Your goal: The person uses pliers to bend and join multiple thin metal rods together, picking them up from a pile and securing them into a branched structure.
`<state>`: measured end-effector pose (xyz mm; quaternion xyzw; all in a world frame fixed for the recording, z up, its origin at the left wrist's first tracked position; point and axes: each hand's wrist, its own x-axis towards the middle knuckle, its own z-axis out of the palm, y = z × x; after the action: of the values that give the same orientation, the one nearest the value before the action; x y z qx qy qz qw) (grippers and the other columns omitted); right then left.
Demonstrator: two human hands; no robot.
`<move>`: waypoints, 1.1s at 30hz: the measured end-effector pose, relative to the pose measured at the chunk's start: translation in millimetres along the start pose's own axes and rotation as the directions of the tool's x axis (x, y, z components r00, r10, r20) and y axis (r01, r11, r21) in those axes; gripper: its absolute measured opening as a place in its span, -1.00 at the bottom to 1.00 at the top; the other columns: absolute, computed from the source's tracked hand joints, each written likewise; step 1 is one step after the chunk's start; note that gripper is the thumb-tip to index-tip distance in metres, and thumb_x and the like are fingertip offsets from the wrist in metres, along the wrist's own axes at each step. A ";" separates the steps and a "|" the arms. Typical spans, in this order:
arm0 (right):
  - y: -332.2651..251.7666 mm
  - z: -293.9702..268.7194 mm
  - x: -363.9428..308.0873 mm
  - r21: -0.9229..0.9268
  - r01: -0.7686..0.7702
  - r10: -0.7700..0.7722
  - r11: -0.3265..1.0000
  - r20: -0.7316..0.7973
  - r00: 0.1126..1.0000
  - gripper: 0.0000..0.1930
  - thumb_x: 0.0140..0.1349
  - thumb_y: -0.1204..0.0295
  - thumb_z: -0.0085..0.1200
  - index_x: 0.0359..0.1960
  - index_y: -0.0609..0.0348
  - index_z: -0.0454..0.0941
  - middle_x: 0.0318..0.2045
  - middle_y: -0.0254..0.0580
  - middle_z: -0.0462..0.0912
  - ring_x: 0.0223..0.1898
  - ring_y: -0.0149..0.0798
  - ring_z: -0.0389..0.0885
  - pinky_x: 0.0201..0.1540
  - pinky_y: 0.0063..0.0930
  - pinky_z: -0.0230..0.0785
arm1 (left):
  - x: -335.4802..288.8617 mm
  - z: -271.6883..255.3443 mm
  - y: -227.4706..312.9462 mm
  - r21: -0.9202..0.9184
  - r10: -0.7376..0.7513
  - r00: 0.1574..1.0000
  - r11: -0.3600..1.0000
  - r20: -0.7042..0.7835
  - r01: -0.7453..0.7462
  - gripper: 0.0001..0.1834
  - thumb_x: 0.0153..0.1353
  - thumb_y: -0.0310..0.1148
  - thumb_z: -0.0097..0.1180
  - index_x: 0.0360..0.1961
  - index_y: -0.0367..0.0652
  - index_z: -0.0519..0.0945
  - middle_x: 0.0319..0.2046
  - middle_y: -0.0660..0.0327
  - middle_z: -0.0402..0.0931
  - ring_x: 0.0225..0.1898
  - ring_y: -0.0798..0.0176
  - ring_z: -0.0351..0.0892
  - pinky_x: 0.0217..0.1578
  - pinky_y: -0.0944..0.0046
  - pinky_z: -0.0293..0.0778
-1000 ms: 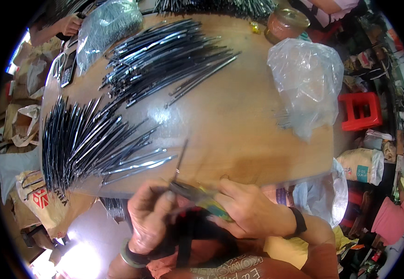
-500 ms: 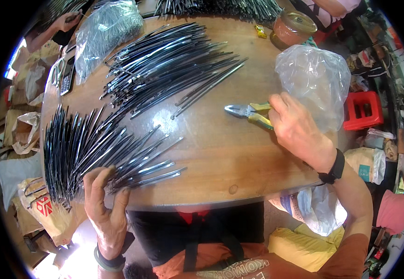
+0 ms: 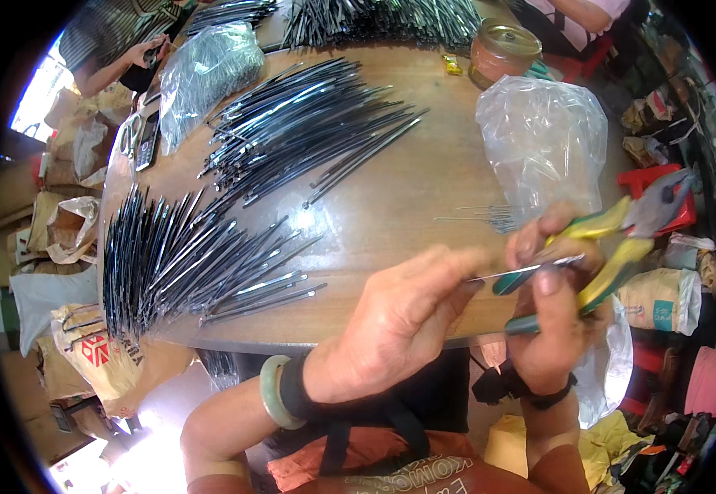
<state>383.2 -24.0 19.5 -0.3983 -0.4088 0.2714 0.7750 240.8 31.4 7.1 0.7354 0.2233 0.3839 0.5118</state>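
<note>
My left hand (image 3: 403, 309) is closed in a pinch on one end of a thin shiny strip (image 3: 522, 271), near the table's front edge. The strip's other end lies between the fingers of my right hand (image 3: 554, 305). That same hand grips pliers (image 3: 613, 235) with yellow and green handles, their metal jaws pointing away to the upper right. Left of my hands, a fanned pile of thin dark strips (image 3: 168, 272) lies on the table, with another pile of them (image 3: 300, 132) farther back. Motion blurs both hands' fingertips somewhat.
A clear plastic bag (image 3: 543, 140) lies on the table (image 3: 399, 198) at right, with several thin wires (image 3: 489, 217) beside it. Behind stand a round lidded container (image 3: 502, 53) and a filled plastic bag (image 3: 209, 74). A phone (image 3: 147, 142) lies far left. Co-workers' hands show at the back.
My left hand has left the dark strips and come right to my right hand, with a strip now between them. The pliers have swung from pointing left to pointing upper right.
</note>
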 end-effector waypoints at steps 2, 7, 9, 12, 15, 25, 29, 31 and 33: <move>0.3 -21.7 -13.1 -0.070 -0.057 0.060 0.996 0.034 0.998 -0.77 0.05 0.71 0.12 -0.21 0.33 0.54 -0.09 0.04 0.48 -0.22 -0.32 0.50 -0.17 -0.49 0.39 | -1.5 -4.7 -2.5 0.116 -0.033 0.996 0.993 0.087 0.023 -0.62 0.09 -0.68 0.16 -0.02 -0.22 0.56 -0.41 0.06 0.50 -0.41 0.04 0.54 -0.36 0.18 0.47; 0.1 -58.9 -14.8 -0.484 -0.102 0.209 0.869 0.174 0.962 -0.82 0.04 0.68 0.21 -0.29 0.32 0.57 -0.18 -0.06 0.51 -0.16 -0.26 0.52 -0.09 -0.44 0.38 | -9.3 -3.3 -10.0 0.245 -0.278 0.933 0.944 0.229 0.221 -0.63 0.13 -0.68 0.11 -0.01 -0.23 0.56 -0.44 0.11 0.49 -0.42 0.11 0.56 -0.36 0.19 0.49; 3.6 -66.2 -9.5 -0.512 -0.154 0.253 0.845 0.129 0.959 -0.87 0.06 0.63 0.24 -0.34 0.32 0.59 -0.21 -0.13 0.54 -0.15 -0.28 0.54 -0.10 -0.44 0.38 | -6.5 2.7 -24.2 0.370 -0.142 0.963 0.928 0.228 0.049 -0.61 0.10 -0.56 0.18 0.00 -0.24 0.54 -0.33 0.05 0.50 -0.28 0.02 0.55 -0.25 0.09 0.49; 14.2 -89.7 -1.2 -0.640 -0.138 0.334 0.756 0.195 0.922 -0.93 0.13 0.60 0.20 -0.35 0.32 0.60 -0.20 -0.17 0.55 -0.21 -0.32 0.55 -0.14 -0.51 0.38 | 6.9 -24.4 -40.3 0.560 -0.024 0.992 0.827 0.127 -0.052 -0.53 0.01 -0.42 0.27 0.00 -0.25 0.53 -0.10 -0.08 0.44 -0.10 -0.10 0.46 -0.09 0.03 0.42; 12.0 -91.1 1.2 -0.645 -0.155 0.316 0.749 0.142 0.938 -0.94 0.14 0.61 0.19 -0.34 0.32 0.61 -0.21 -0.17 0.55 -0.22 -0.32 0.55 -0.15 -0.50 0.39 | 22.3 -70.7 -45.3 0.872 -0.040 0.998 0.486 -0.043 0.057 -0.51 0.06 -0.46 0.20 0.07 -0.28 0.48 -0.06 -0.05 0.43 -0.03 -0.10 0.41 -0.02 0.06 0.37; 11.1 -90.6 12.9 -0.778 0.075 0.311 0.624 0.335 0.889 -0.91 0.13 0.62 0.14 -0.32 0.35 0.60 -0.27 -0.16 0.60 -0.32 -0.31 0.57 -0.26 -0.53 0.36 | 27.0 -104.0 -65.5 0.902 -0.082 0.996 0.428 -0.017 0.051 -0.88 0.13 -0.51 0.11 -0.30 -0.31 0.53 -0.35 -0.01 0.45 -0.31 -0.12 0.51 -0.31 0.04 0.42; 0.6 -82.4 5.6 -0.712 -0.332 0.490 0.618 0.019 0.871 -0.91 0.17 0.58 0.14 -0.30 0.32 0.60 -0.25 -0.17 0.59 -0.34 -0.35 0.55 -0.30 -0.58 0.34 | 21.7 -103.7 -73.4 0.895 -0.020 0.998 0.444 0.065 -0.050 -0.89 0.14 -0.47 0.12 -0.33 -0.29 0.52 -0.37 -0.01 0.44 -0.32 -0.11 0.50 -0.30 0.02 0.43; -6.8 -90.4 0.8 -0.173 -0.666 0.669 0.726 -0.047 0.742 -0.88 0.18 0.54 0.15 -0.27 0.30 0.60 -0.20 -0.11 0.58 -0.35 -0.39 0.54 -0.33 -0.62 0.34 | 21.1 -105.5 -78.9 0.910 -0.057 0.996 0.413 0.063 -0.034 -0.88 0.13 -0.43 0.14 -0.38 -0.27 0.51 -0.40 0.01 0.45 -0.32 -0.10 0.49 -0.29 0.01 0.43; -17.6 -87.8 -12.5 -0.046 -0.663 0.657 0.747 -0.099 0.747 -0.86 0.15 0.52 0.16 -0.26 0.29 0.59 -0.16 -0.01 0.56 -0.28 -0.33 0.52 -0.32 -0.53 0.36 | 20.1 -104.1 -75.8 0.904 -0.077 0.995 0.428 0.058 -0.019 -0.87 0.12 -0.41 0.15 -0.41 -0.26 0.50 -0.42 0.02 0.46 -0.32 -0.09 0.50 -0.30 0.00 0.43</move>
<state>452.9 -77.5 -1.5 -0.5573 -0.2220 0.4959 0.6279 175.2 134.9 -37.3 0.9075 0.3832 0.1626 0.0553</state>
